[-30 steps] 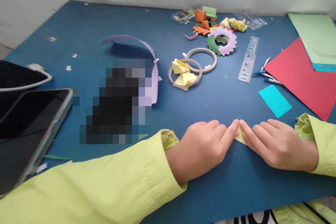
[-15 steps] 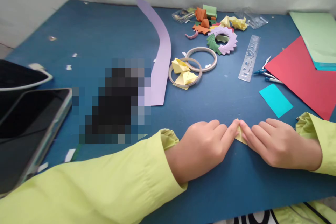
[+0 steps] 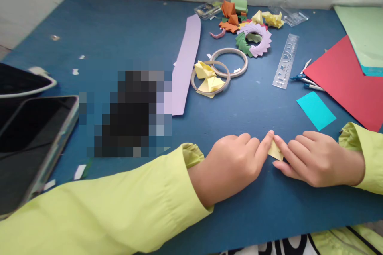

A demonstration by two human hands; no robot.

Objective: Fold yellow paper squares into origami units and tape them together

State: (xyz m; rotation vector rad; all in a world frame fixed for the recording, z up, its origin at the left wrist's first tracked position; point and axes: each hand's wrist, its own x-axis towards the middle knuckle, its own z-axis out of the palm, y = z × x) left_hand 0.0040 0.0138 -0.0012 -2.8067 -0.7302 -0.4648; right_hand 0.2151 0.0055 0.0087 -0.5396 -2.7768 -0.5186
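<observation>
A small folded piece of pale yellow paper lies flat on the blue table between my hands. My left hand is closed, its index fingertip pressed on the paper's top left edge. From the other side my right hand presses its index finger along the right edge, other fingers curled. Its thumb rests apart, just below the paper. A cyan paper rectangle lies beyond my right hand. The underside of the yellow paper and my left thumb are hidden.
Tape rings enclose yellow folded pieces. Behind them sits a purple-green paper ring. A clear ruler, red sheet and green sheets lie right. Left are a purple strip and a tablet-like device.
My right thumb has moved away from the yellow paper, towards me, uncovering more of it. The purple strip's far end looks shorter and less bent to the left. The view has shifted slightly.
</observation>
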